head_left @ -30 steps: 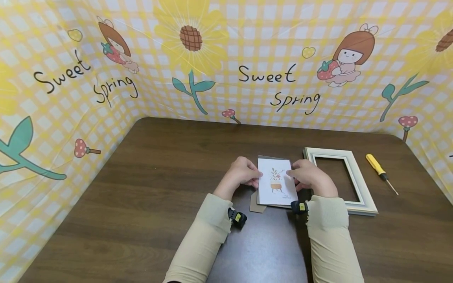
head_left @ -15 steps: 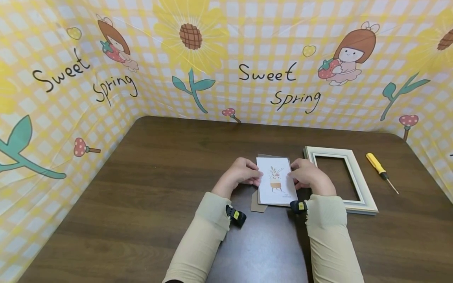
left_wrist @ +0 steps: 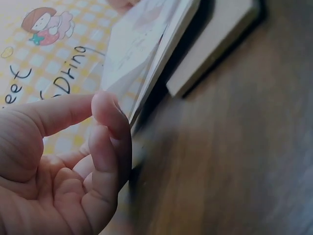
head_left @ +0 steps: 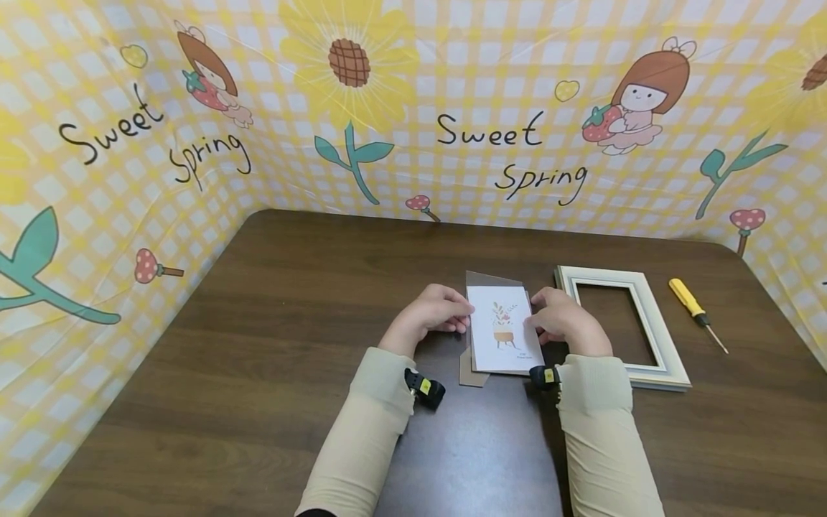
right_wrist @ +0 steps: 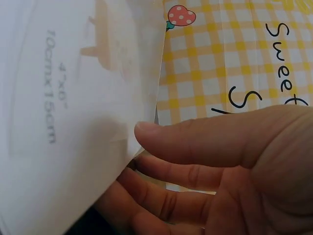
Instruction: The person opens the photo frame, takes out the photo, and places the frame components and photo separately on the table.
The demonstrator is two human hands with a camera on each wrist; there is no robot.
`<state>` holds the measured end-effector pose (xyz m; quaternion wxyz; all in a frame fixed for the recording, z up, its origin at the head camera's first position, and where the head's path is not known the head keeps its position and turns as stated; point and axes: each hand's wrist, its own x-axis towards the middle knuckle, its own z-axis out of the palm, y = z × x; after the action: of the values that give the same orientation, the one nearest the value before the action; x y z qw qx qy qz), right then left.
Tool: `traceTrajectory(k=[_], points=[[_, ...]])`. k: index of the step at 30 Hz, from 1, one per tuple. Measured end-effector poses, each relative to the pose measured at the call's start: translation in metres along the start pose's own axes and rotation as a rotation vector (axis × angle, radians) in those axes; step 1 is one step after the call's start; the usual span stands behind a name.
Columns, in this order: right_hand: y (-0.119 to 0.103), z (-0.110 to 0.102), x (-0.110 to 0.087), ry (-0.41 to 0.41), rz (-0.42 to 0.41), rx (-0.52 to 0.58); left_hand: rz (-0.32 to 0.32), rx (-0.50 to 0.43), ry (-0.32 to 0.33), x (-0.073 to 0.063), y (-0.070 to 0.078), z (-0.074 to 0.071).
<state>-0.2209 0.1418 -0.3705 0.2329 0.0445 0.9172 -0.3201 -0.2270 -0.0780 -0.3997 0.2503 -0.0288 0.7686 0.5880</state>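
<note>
A white card (head_left: 504, 327) printed with a potted plant is held above the table, tilted, between both hands. A clear sheet (head_left: 494, 278) shows behind it, sticking out past its top and left edges. My left hand (head_left: 434, 314) pinches that sheet's edge between thumb and forefinger, seen closely in the left wrist view. On the other side, my right hand (head_left: 561, 321) grips the card's right edge, thumb on the front and fingers behind; "10cmx15cm" reads on the card in the right wrist view. A brown board (head_left: 474, 372) lies partly hidden beneath.
A cream picture frame (head_left: 655, 323) lies beside the right hand, its middle open to the table. To its right is a screwdriver (head_left: 686, 298) with a yellow handle. A yellow checked cloth (head_left: 400, 165) stands behind the brown wooden table (head_left: 258, 373).
The clear sheet has slid up and left from behind the card, so more of it shows. My left hand has moved slightly left with it; the right hand stays nearly still.
</note>
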Motion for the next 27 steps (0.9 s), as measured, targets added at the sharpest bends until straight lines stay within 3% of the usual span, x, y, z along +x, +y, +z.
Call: traceTrajectory(k=[12,27], points=[[-0.001,0.005,0.003,0.036,-0.009,-0.030,0.007,0.011,0.040,0.000,-0.001,-0.015],[-0.001,0.008,0.006,0.053,0.007,-0.048,0.026,-0.022,0.040,-0.006,-0.001,-0.034]])
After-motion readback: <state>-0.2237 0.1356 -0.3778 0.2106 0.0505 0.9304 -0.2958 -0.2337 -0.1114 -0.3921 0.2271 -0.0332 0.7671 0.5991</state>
